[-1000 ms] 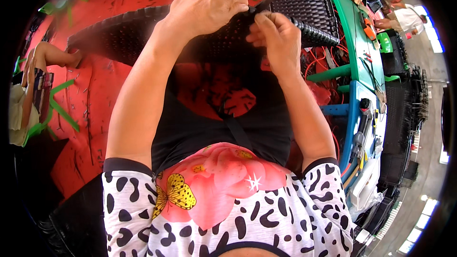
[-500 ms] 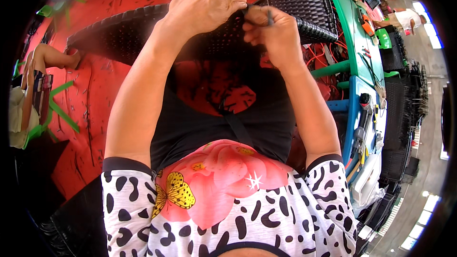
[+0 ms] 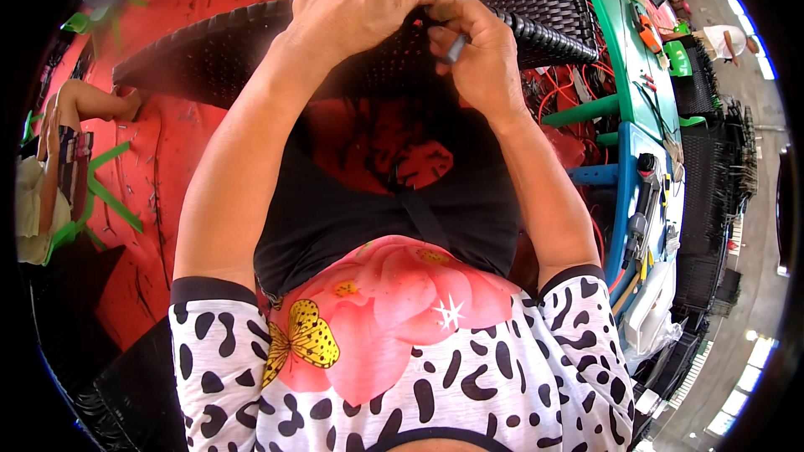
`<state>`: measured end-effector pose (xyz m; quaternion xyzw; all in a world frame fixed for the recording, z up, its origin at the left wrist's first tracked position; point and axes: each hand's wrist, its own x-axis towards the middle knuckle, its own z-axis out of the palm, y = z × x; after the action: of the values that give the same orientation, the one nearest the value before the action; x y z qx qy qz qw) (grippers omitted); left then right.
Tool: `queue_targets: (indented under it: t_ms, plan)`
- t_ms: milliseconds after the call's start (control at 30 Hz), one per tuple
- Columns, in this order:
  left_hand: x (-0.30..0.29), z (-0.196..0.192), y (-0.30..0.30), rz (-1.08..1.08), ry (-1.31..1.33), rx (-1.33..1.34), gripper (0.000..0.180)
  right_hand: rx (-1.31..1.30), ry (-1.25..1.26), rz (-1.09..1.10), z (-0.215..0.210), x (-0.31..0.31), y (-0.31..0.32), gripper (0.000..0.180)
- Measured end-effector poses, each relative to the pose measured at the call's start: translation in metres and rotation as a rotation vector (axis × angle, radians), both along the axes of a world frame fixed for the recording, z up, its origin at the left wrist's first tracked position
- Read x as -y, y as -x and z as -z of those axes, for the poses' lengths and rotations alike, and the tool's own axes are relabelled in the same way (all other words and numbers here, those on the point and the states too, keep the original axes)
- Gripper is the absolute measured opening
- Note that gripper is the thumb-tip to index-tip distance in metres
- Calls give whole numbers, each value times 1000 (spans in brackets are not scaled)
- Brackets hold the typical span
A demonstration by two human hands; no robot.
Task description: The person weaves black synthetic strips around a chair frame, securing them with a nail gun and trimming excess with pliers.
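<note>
A black woven wicker furniture piece (image 3: 226, 54) lies across in front of me, above my lap. At its upper edge my left hand (image 3: 364, 4) is closed, fingertips pinched; the back of the hand hides most of what they grip. Close against it, the thumb and forefinger of my right hand (image 3: 479, 50) pinch at the same dark edge. A small grey tool, like a short handle (image 3: 456, 49), is tucked in the right hand's curled fingers; its working end is hidden. To the right, the woven work continues as a panel with a thick wrapped rim (image 3: 557, 39).
On the right stand a green table (image 3: 615, 33) and a blue-edged table (image 3: 624, 201) with a grey power tool (image 3: 641, 209). Red cords (image 3: 561, 100) lie beneath. Scraps litter the red floor covering (image 3: 134, 201). One person's bent leg (image 3: 96, 105) shows left; another person (image 3: 722, 42) is far right.
My right hand has turned slightly, bringing more of the grey tool into view. Both hands stay together at the woven edge; the left has shifted slightly up and left.
</note>
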<state>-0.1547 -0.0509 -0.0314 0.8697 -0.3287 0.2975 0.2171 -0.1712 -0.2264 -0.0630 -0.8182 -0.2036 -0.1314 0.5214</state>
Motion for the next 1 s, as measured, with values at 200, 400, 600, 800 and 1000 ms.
queue_targets:
  t_ms: [200,400,600,800,1000]
  plan:
    - [7,6,-2,-44,-93,-30,19,-210,150,92,-21,12,5,17]
    - [11,1,-7,-6,-85,-188,20,-322,122,49,-19,17,4,14]
    - [9,5,-26,21,53,-422,20,-303,226,23,-32,19,7,16]
    - [13,3,-28,-6,90,-585,21,-197,611,-12,-47,24,-3,14]
    - [14,7,-37,35,1,-576,28,-385,501,-63,-44,29,-11,15]
